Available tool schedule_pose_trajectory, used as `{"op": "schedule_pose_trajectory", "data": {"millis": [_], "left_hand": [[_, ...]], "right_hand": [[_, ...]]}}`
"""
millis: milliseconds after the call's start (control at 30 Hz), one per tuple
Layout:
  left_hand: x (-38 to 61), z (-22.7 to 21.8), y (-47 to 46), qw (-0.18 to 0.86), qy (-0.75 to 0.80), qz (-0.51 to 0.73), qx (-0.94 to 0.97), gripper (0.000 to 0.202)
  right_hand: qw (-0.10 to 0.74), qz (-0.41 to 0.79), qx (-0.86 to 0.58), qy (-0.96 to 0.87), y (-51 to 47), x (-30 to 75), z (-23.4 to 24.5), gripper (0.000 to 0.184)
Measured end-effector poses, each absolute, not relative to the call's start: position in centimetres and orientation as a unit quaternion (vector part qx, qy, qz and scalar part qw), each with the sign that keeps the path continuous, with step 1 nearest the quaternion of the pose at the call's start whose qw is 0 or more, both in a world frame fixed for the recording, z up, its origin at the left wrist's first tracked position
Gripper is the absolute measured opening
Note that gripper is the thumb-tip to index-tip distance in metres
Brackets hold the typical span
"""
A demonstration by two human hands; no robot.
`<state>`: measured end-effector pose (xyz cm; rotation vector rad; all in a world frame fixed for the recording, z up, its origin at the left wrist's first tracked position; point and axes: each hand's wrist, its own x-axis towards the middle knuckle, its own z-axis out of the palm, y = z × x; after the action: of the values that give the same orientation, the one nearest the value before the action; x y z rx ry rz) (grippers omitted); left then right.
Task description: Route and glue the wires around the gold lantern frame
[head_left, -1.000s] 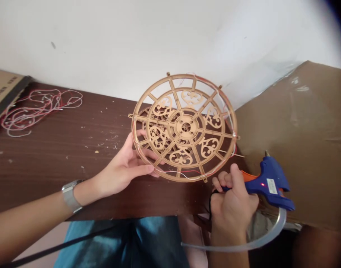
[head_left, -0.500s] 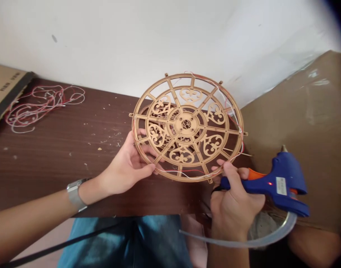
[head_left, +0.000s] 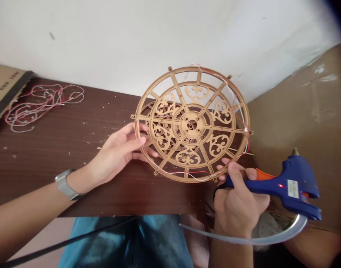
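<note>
A round gold openwork frame (head_left: 191,124) with scroll cut-outs and thin red and white wires along its rim is held tilted above a dark wooden table (head_left: 61,149). My left hand (head_left: 118,152) grips the frame's left rim between thumb and fingers. My right hand (head_left: 237,201) is closed round the handle of a blue glue gun (head_left: 287,186) with an orange trigger, and its fingertips touch the frame's lower right rim. A clear glue stick (head_left: 243,240) curves out from the back of the gun. The gun's nozzle points up and to the right, away from the frame.
A tangle of red and white wires (head_left: 38,104) lies at the table's far left, beside a cardboard box (head_left: 5,85). A large brown cardboard sheet (head_left: 299,119) stands at the right. A white wall is behind. A black cord (head_left: 61,243) crosses my lap.
The frame has shifted right and slightly up. My left hand has slid along its left rim. My right hand with the glue gun has moved right and come to touch the lower rim.
</note>
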<state>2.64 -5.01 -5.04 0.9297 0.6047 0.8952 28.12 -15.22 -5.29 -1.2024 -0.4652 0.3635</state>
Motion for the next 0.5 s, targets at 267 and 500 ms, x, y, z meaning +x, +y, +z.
{"op": "schedule_pose_trajectory", "data": {"millis": [267,500], "left_hand": [[2.8,-5.6,-4.1,0.735,0.324,0.396,0.444,0.048],[2.6,-6.0,-3.7,0.719,0.343,0.400,0.452,0.046]], "right_hand": [[0.723,0.172,-0.630,-0.223,-14.8,28.7,-6.4,0.055],[0.631,0.149,-0.725,-0.232,-19.1,30.2,-5.4,0.048]]}}
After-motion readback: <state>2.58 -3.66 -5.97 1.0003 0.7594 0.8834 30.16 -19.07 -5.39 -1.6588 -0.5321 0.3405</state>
